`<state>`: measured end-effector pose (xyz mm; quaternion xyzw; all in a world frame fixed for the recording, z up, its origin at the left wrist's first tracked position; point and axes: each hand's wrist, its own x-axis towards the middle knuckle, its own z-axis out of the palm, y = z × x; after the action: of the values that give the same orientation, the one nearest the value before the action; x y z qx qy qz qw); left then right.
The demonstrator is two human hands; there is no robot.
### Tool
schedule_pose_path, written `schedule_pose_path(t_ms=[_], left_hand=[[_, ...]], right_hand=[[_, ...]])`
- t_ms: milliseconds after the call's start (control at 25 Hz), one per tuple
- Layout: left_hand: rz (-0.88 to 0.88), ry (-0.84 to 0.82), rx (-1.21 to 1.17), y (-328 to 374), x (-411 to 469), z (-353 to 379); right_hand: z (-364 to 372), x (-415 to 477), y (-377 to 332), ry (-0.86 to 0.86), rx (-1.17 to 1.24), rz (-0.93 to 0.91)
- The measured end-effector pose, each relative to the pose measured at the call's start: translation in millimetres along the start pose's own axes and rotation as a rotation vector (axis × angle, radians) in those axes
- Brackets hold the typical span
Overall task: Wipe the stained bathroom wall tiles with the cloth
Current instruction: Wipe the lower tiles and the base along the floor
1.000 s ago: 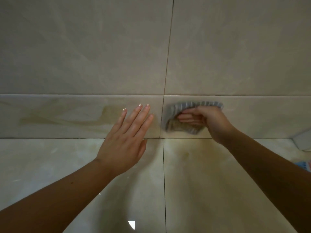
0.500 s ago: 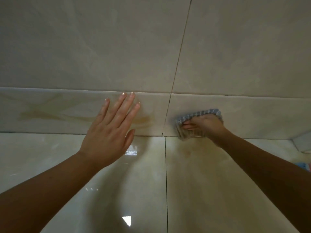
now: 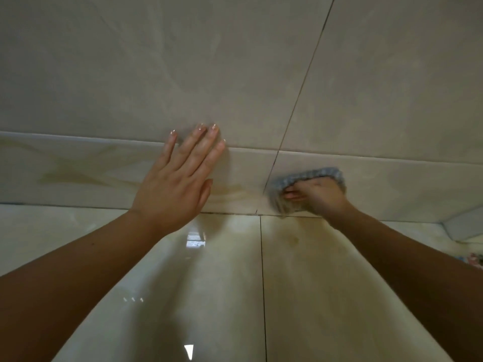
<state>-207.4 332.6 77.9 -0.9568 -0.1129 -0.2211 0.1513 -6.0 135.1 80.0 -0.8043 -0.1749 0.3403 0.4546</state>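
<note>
Beige wall tiles fill the view, with a narrow glossy band tile [image 3: 78, 176] carrying yellowish-brown streaks at the left and near the vertical grout line. My right hand [image 3: 320, 195] grips a grey ribbed cloth [image 3: 308, 176] and presses it on the band tile just right of that grout line, low by the horizontal joint. My left hand [image 3: 180, 184] lies flat with straight fingers on the wall, fingertips reaching over the band's upper edge onto the large tile above.
Below the band run glossy cream tiles [image 3: 230, 283] with light reflections and a faint brown spot [image 3: 295, 240]. At the far right a pale ledge corner [image 3: 462, 227] juts in, with a bit of patterned fabric [image 3: 474, 258] under it.
The view has shifted, and my left hand has slid up so its fingertips cross the band's top edge. The cloth hand has moved lower on the band tile, staying right of the grout line.
</note>
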Motion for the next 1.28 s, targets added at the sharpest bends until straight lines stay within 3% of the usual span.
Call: schedule_pose_path(t_ms=[80,200,360,520,600,680,840,960,1040,1080,1160,1240,1280], left_hand=[[-0.004,0.005,0.0,0.5,0.4,-1.3],[-0.027,0.012,-0.015,5.0,1.8,-1.9],[-0.047,0.018,-0.01,9.9,1.5,-1.2],[-0.108,0.013,-0.021,21.1,3.2,2.7],[-0.122,0.015,-0.018,24.8,3.3,3.8],[-0.126,0.018,-0.024,26.3,3.8,3.9],[-0.143,0.024,-0.071,31.5,5.0,3.5],[-0.142,0.021,-0.066,30.7,4.8,3.5],[-0.143,0.022,-0.058,28.4,4.5,2.1],[-0.145,0.028,-0.056,28.0,4.4,1.6],[-0.144,0.035,-0.061,28.9,4.4,1.7],[-0.139,0.032,-0.066,29.0,4.5,2.2],[-0.137,0.031,-0.066,29.0,4.6,2.0]], right_hand=[[-16.3,-12.5,-25.9,0.072,0.178,-0.154],[11.4,-8.2,-53.5,-0.089,0.135,-0.257],[51.5,23.1,3.4,-0.191,-0.324,-0.128],[4.1,32.1,43.2,-0.227,-0.822,-0.009],[-28.9,32.0,61.3,-0.069,-0.721,0.109],[-36.1,27.7,62.4,0.054,-0.475,0.04],[31.3,31.6,28.4,-0.182,-0.315,-0.222],[51.2,46.4,53.7,-0.418,-0.376,-0.181],[26.5,53.8,79.8,-0.453,-0.389,-0.075],[9.3,54.8,85.5,-0.396,-0.47,0.005],[-23.1,61.4,95.6,-0.243,-0.874,0.045],[-32.6,60.8,90.7,-0.251,-1.218,0.009],[-24.7,57.8,82.4,-0.258,-1.22,-0.031]])
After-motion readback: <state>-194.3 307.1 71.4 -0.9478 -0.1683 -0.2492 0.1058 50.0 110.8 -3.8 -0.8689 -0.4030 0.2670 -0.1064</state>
